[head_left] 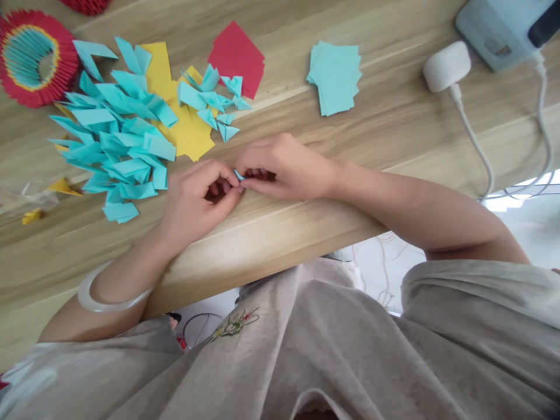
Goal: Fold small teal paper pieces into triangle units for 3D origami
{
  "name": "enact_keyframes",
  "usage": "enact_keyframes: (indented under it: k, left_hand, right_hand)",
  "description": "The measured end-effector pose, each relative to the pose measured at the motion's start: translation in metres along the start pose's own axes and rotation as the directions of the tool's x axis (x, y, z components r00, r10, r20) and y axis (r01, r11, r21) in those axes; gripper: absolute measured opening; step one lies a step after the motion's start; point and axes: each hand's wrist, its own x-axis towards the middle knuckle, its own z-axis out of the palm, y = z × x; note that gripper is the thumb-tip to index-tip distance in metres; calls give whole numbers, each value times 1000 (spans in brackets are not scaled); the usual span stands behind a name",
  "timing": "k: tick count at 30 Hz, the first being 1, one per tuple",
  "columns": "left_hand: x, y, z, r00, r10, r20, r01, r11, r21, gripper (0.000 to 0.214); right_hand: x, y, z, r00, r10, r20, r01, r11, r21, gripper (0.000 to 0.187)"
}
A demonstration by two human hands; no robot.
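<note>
A small piece of blue paper [238, 175] is pinched between my two hands near the table's front edge. My left hand [203, 195] is closed, thumb and forefinger tips meeting at the paper. From the other side my right hand [284, 168] grips it too, fingers curled; most of the paper is hidden by the fingers. Left of my hands lies a heap of folded blue paper pieces [118, 134]. Several smaller folded blue triangles [226, 129] rest just beyond my fingertips, some on yellow paper sheets [192, 137].
Stacked red paper [238, 58] and light blue paper sheets [336, 79] lie farther back on the wooden table [280, 227]. A round red, yellow and blue paper ring [61, 64] stands far left. At right are a white charger [447, 65], its cable and a pale blue box [503, 29].
</note>
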Motion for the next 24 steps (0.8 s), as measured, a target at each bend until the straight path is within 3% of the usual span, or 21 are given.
enact_keyframes:
  k: [10, 15, 24]
  left_hand:
    - [2, 1, -1, 999, 40, -20, -40, 999, -35, 10]
    - [2, 7, -4, 996, -74, 60, 74, 997, -11, 8]
    - [2, 1, -1, 1000, 8, 6, -8, 1000, -12, 5]
  right_hand:
    - [0, 2, 2, 998, -37, -47, 37, 999, -9, 30]
    - [-1, 1, 1, 1000, -18, -26, 17, 999, -31, 31]
    - [0, 3, 3, 989, -97, -116, 92, 995, -49, 53]
